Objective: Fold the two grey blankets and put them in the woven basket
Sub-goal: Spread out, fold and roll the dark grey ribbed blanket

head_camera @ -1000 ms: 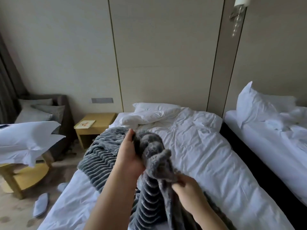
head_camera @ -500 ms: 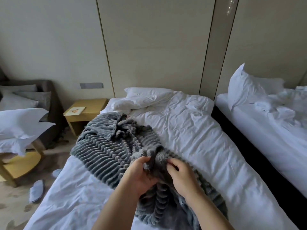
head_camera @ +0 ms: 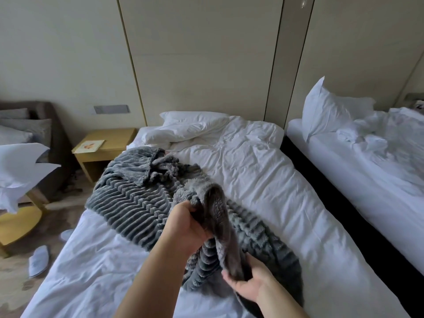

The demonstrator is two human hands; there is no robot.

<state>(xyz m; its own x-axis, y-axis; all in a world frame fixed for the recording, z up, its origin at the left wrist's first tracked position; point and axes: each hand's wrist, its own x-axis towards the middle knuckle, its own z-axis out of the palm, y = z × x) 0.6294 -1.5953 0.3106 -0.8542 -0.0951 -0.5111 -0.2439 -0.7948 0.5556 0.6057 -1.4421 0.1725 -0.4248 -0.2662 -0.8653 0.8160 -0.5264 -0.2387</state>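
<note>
A ribbed grey blanket [head_camera: 135, 198] lies crumpled across the left half of the near bed [head_camera: 263, 180]. My left hand [head_camera: 188, 223] grips a raised fold of its edge above the bed. My right hand [head_camera: 250, 281] holds the same edge lower down, near the bottom of the view, with the fabric running between thumb and fingers. I cannot tell whether the heap is one blanket or two. No woven basket is in view.
White pillows [head_camera: 190, 127] lie at the head of the bed. A second bed [head_camera: 367, 166] stands to the right across a dark gap. A wooden nightstand [head_camera: 105, 145], an armchair [head_camera: 41, 125] with pillows and slippers [head_camera: 39, 260] on the floor are on the left.
The blanket came down from chest height to the bed. My hands, close together half a second ago, have drawn apart along the edge, the right one sliding down towards me.
</note>
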